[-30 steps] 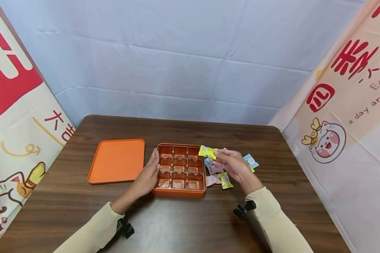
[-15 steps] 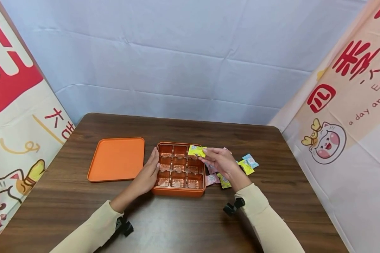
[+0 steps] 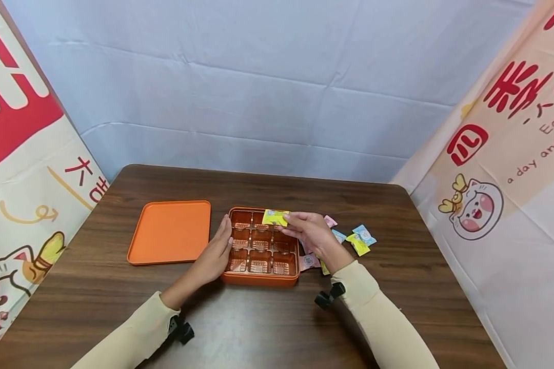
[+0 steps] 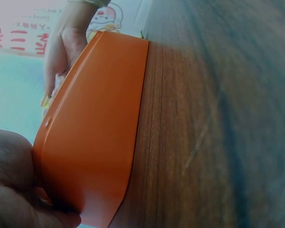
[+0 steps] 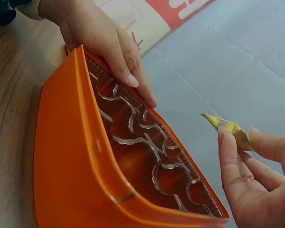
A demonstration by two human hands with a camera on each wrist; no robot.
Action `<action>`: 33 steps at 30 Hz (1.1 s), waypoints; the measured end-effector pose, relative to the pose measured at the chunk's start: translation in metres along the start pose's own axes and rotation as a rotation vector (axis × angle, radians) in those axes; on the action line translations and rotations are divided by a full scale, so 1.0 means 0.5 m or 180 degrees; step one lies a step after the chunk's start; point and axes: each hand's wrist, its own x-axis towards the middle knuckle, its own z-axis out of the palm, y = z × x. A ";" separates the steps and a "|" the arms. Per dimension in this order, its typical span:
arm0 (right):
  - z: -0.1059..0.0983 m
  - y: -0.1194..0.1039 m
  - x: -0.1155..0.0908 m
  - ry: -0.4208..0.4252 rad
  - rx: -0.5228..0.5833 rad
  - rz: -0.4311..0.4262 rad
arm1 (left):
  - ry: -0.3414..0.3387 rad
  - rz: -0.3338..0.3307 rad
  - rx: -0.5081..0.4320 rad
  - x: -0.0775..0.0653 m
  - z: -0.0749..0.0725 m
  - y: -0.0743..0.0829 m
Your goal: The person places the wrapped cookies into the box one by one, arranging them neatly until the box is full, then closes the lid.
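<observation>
An orange box point(image 3: 260, 280) with a clear divided insert of small square compartments stands on the table. My left hand point(image 3: 214, 256) lies along the box's left side with its fingers straight, touching the wall and rim. In the right wrist view, that left hand point(image 5: 107, 50) rests on the far rim. Between thumb and fingertips my right hand point(image 3: 310, 231) pinches a yellow wrapped candy point(image 3: 275, 217), held over the back row of compartments. The right wrist view shows the candy point(image 5: 230, 130) above the rim. The compartments in sight hold nothing.
Left of the box lies a flat orange lid point(image 3: 171, 233). Right of it are several wrapped candies: a yellow candy point(image 3: 359, 244), a blue candy point(image 3: 364, 234) and a pink candy point(image 3: 309, 262), some partly behind my right hand. A pale cloth point(image 3: 258, 92) hangs behind the table.
My right hand has moved left with the yellow candy, from the box's right edge to over its back row. The left hand stays at the box's side.
</observation>
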 end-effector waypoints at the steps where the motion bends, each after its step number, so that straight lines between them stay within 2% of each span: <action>1: 0.002 0.001 0.003 -0.0010 0.0000 0.0009 | -0.0002 -0.0003 0.0004 -0.001 0.001 -0.001; 17: 0.047 0.005 0.041 -0.0114 -0.0032 0.0043 | -0.0002 -0.0041 0.0023 -0.002 0.002 -0.002; 33: 0.082 0.010 0.069 -0.0047 -0.0116 0.0203 | 0.0000 -0.0037 0.0007 -0.001 0.001 -0.002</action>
